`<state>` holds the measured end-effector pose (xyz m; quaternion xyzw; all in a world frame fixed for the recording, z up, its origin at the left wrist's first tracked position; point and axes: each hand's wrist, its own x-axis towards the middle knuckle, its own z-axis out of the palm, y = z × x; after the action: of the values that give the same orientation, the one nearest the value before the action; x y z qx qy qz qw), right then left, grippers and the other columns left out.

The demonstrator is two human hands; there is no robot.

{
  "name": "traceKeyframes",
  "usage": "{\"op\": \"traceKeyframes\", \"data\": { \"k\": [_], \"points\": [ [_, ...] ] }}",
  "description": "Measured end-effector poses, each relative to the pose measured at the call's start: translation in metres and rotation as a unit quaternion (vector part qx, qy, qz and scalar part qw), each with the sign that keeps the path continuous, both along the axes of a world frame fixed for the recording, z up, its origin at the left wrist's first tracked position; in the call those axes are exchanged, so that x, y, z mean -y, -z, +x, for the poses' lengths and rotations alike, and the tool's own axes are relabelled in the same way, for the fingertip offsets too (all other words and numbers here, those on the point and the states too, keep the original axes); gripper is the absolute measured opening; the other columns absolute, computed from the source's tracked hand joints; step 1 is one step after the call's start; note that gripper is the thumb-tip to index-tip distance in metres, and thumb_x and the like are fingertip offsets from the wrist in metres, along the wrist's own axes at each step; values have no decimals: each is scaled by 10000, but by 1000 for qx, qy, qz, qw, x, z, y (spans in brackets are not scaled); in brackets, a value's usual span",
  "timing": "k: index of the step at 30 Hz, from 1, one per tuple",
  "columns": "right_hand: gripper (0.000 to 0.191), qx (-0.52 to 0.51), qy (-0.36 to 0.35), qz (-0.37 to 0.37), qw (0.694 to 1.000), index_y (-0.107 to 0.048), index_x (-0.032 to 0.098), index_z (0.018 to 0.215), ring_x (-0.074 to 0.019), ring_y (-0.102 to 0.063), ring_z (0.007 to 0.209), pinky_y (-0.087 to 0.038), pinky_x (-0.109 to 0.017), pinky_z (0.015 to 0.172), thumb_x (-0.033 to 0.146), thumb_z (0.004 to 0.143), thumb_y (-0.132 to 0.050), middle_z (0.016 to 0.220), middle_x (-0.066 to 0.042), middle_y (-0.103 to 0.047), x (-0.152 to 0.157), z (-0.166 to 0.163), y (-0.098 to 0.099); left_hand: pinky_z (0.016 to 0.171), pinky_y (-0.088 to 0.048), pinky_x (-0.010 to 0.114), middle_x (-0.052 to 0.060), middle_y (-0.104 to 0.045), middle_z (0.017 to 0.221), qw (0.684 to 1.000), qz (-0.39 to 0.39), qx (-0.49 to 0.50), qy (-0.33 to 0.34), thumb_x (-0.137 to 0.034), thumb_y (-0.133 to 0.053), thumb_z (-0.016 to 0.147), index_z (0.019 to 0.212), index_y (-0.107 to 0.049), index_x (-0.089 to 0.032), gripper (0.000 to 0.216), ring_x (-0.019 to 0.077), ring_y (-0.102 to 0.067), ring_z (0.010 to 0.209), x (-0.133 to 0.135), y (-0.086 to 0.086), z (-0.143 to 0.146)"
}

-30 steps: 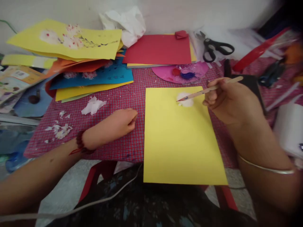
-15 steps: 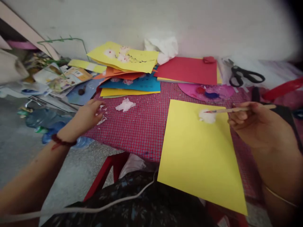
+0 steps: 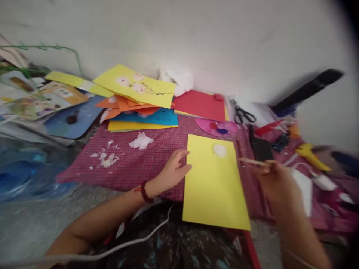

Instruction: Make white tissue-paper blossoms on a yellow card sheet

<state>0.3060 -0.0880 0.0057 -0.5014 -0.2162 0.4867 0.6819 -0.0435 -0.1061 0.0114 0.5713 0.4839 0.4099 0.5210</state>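
Note:
My right hand (image 3: pixel 276 181) is closed around a thin, light wooden paintbrush (image 3: pixel 254 161), its tip pointing left, off the right edge of a yellow sheet of paper (image 3: pixel 214 186). A fluffy white tuft (image 3: pixel 219 150) sits near the top of the sheet; I cannot tell what it is made of. At the sheet's left edge is my left hand (image 3: pixel 175 170), thumb and fingers apart with nothing held. Torn white pieces (image 3: pixel 141 141) and smaller scraps (image 3: pixel 108 158) lie on the red checked cloth (image 3: pixel 157 160) to the left.
Behind are stacked coloured sheets, topped by a yellow flower picture (image 3: pixel 134 86), plus red paper (image 3: pixel 199 105). A pink palette (image 3: pixel 203 125) with red and blue paint and black-handled scissors (image 3: pixel 244 115) are at back right. A white cable (image 3: pixel 134 241) crosses my lap.
My left hand has moved right, from the white scraps to the yellow sheet's edge. My right hand has drawn the brush away from the white tuft, rightward. The camera view has shifted right.

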Motion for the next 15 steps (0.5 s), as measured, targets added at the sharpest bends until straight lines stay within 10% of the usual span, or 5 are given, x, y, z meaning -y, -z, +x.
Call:
{"op": "traceKeyframes", "data": {
  "k": [9,15],
  "points": [
    [197,-30,-40,17,999,-741,212,798,-107,-571,612,-555,-286,764,369,702,-814,540,50,-554,50,-26,22,768,-560,317,104,-562,1218,937,-202,247,-142,-291,-708,742,1197,-479,-218,514,209,-604,1060,-14,0,23],
    [214,-75,-44,16,996,-728,194,795,-85,-538,599,-536,-244,746,363,710,-827,550,55,-539,49,-30,21,485,-449,234,30,-618,743,970,-201,76,113,-427,-578,830,858,-564,-144,285,135,-572,595,3,9,30]
  ]
}}
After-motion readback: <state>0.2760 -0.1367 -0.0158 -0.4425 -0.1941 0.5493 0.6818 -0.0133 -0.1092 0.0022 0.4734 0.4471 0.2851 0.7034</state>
